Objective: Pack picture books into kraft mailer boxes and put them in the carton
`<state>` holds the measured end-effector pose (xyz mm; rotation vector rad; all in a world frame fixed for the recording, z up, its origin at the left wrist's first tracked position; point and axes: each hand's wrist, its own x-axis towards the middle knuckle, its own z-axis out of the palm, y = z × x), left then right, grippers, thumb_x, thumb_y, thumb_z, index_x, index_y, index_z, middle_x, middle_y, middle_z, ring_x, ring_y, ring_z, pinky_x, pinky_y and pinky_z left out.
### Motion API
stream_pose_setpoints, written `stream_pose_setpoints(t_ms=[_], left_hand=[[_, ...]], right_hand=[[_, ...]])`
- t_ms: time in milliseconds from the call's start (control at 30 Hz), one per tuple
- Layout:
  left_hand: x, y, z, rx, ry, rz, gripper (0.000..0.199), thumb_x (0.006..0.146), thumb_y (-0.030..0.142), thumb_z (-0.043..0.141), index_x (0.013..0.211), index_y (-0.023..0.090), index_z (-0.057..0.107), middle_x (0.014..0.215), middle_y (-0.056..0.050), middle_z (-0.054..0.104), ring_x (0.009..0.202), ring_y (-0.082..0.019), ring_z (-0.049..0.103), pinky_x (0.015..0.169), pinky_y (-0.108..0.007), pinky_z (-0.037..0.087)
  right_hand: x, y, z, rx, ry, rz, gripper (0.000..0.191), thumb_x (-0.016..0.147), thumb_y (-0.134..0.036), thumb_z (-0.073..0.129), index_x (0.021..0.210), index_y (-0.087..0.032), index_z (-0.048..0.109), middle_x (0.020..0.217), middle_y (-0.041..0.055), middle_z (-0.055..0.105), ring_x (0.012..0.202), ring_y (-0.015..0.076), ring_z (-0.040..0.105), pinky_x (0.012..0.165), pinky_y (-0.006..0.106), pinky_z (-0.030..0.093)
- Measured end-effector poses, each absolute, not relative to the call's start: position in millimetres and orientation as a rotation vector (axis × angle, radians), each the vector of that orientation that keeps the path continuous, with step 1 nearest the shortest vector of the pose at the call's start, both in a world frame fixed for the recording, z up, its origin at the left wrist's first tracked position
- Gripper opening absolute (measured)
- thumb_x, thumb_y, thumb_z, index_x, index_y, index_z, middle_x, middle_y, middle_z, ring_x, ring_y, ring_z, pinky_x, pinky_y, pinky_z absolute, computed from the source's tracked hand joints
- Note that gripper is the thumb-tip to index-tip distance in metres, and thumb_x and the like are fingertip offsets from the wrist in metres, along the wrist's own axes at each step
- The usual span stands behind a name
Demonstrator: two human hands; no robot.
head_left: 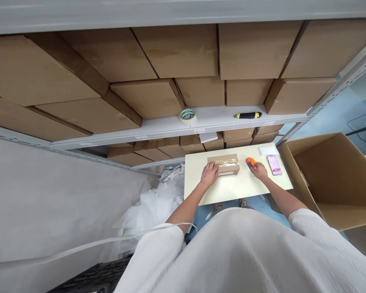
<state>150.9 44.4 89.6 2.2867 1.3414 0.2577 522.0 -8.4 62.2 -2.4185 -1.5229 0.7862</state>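
A small cardboard box [224, 165] lies on the pale yellow tabletop [213, 194], with shiny clear tape along its top and a white label on its near side. My left hand [210, 173] holds the left end of this box, fingers over the top edge. To the right of the box, my right hand [258, 170] is closed around an orange hand tool [250, 162] with a dark blue part. The tool's tip points toward the box and is apart from it. Its exact kind is too small to make out.
Right of my hand lie a phone [273, 165] and a white card-like item [267, 151]. A large open carton [338, 175] stands beside the table. The shelf ahead carries cardboard boxes, a tape roll [188, 116] and a utility knife [248, 115]. White packing material [161, 203] heaps up at left.
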Motion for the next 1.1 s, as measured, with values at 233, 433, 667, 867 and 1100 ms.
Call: stream_pose_setpoints(t_ms=[233, 433, 667, 867, 1100], left_hand=[[154, 45, 88, 2.373, 1.368, 0.2, 0.049, 0.104, 0.028, 0.055, 0.152, 0.025, 0.061, 0.16, -0.015, 0.052, 0.152, -0.036, 0.042, 0.126, -0.053, 0.04], [155, 44, 82, 2.425, 1.399, 0.208, 0.048, 0.103, 0.026, 0.056, 0.15, 0.023, 0.063, 0.158, -0.016, 0.054, 0.15, -0.036, 0.045, 0.124, -0.053, 0.044], [155, 45, 79, 2.419, 1.4, 0.234, 0.047, 0.103, 0.026, 0.056, 0.149, 0.023, 0.065, 0.156, -0.016, 0.055, 0.148, -0.037, 0.046, 0.124, -0.054, 0.044], [155, 46, 80, 2.427, 1.387, 0.253, 0.047, 0.102, 0.026, 0.056, 0.148, 0.022, 0.066, 0.156, -0.017, 0.056, 0.147, -0.037, 0.046, 0.123, -0.054, 0.043], [154, 47, 80, 2.418, 1.383, 0.265, 0.048, 0.103, 0.026, 0.055, 0.15, 0.021, 0.065, 0.157, -0.017, 0.055, 0.147, -0.037, 0.046, 0.121, -0.054, 0.043]], right_hand=[[532, -26, 42, -2.54, -1.656, 0.782, 0.029, 0.097, -0.037, 0.063, 0.121, -0.022, 0.07, 0.127, 0.0155, 0.069, 0.123, 0.0348, 0.063, 0.098, 0.044, 0.049], [529, -25, 38, -2.58, -1.741, 0.762, 0.03, 0.101, -0.029, 0.056, 0.128, -0.023, 0.067, 0.127, 0.0145, 0.068, 0.122, 0.0313, 0.059, 0.094, 0.04, 0.045], [535, -24, 51, -2.552, -1.762, 0.74, 0.034, 0.103, -0.03, 0.052, 0.132, -0.02, 0.068, 0.132, 0.0175, 0.069, 0.129, 0.0354, 0.059, 0.101, 0.045, 0.045], [557, -5, 83, -2.43, -1.57, 0.887, 0.041, 0.099, -0.035, 0.055, 0.135, -0.022, 0.071, 0.124, 0.0159, 0.076, 0.12, 0.0353, 0.067, 0.098, 0.044, 0.051], [554, 38, 142, -1.867, -1.432, 1.218, 0.038, 0.094, -0.041, 0.055, 0.122, -0.022, 0.071, 0.106, 0.008, 0.077, 0.093, 0.0251, 0.069, 0.082, 0.036, 0.058]])
